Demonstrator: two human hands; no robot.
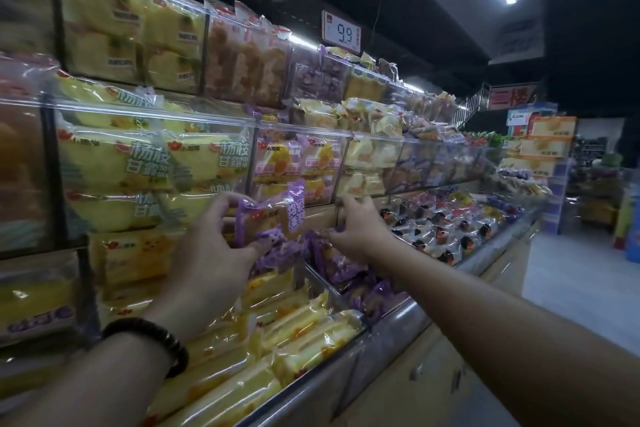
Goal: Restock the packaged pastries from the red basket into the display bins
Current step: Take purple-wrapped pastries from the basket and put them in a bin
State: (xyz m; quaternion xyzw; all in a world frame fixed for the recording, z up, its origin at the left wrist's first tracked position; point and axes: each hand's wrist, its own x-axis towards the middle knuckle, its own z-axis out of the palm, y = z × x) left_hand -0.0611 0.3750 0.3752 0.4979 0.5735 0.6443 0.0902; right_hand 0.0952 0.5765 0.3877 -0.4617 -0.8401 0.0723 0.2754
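Observation:
My left hand (211, 246) grips a purple packaged pastry (272, 215), holding it upright above the bottom row of display bins. My right hand (356, 229) reaches just to its right, fingers spread, touching the pile of purple packaged pastries (341, 265) in a clear-walled bin. I cannot tell whether the right fingers grip a pack. A dark bead bracelet (152, 340) circles my left wrist. The red basket is out of view.
Clear acrylic bins of yellow packs (138, 163) fill the shelves at left. Long yellow packs (298, 326) lie in the near bottom bin. Dark-and-white packs (446, 229) fill bins farther right. A 9.9 price sign (341, 32) hangs above. The aisle floor (581, 270) opens at right.

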